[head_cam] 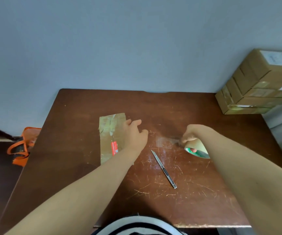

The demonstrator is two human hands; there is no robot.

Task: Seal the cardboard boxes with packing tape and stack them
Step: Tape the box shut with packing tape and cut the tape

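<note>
Head view: left hand [135, 135] rests with relaxed fingers on the right edge of the box [110, 133], which lies flat mid-worktop [65, 170]. Right hand [190, 134] grips the tape roll [199, 149], a clear strip drawn leftward. Knife [164, 169] lies between the forearms. Stacked boxes [255, 85] stand far right.
</note>
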